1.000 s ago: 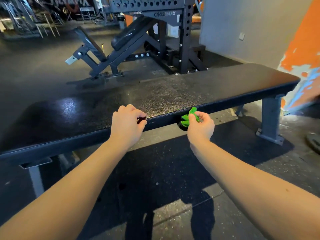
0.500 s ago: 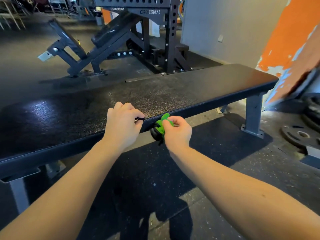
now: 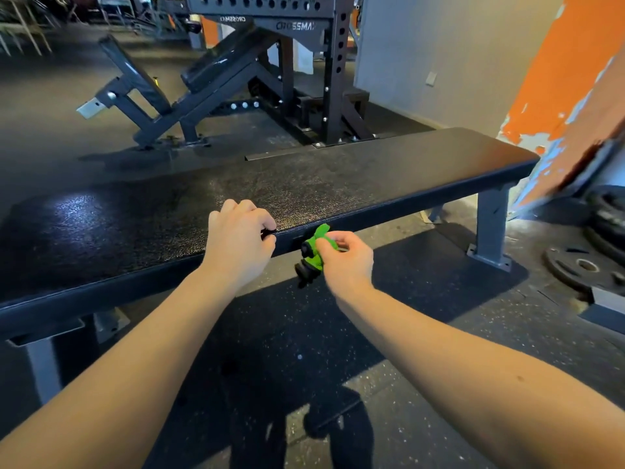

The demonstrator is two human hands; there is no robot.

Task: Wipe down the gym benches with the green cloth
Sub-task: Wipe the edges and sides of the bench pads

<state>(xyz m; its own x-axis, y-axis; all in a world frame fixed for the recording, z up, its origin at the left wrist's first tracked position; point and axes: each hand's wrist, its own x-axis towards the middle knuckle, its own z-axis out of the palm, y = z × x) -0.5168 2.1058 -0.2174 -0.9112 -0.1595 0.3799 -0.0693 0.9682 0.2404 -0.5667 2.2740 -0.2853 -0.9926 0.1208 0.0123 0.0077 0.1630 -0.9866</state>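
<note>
Incline bench [image 3: 216, 74]: stands well behind the flat one, by the rack [image 3: 333, 62]. It likely awaits wiping.
Flat bench [image 3: 372, 177]: its black padded top runs across the view, with a sheen at the left end. I cannot tell whether that is wet.
Left hand [image 3: 238, 247]: fingers are curled at the bench's near edge, thumb and forefinger pinching a small dark thing [image 3: 268, 233] I cannot identify.
Green cloth [image 3: 318, 245]: bunched into a tight wad just off the near edge, beside the pad's side face and not on top. A dark part hangs beneath it.
Right hand [image 3: 346, 264]: thumb and fingertips are clamped on the cloth.
Risk, cloth: wadded so small, it would likely meet the pad on a narrow patch and leave streaks unwiped.
Risk, grip: a fingertip pinch may slip under pressing strokes, dropping the cloth to the floor.
Weight plates [image 3: 585, 269]: lie on the floor right of the bench leg [image 3: 490, 225]. They are a trip hazard when stepping that way.
</note>
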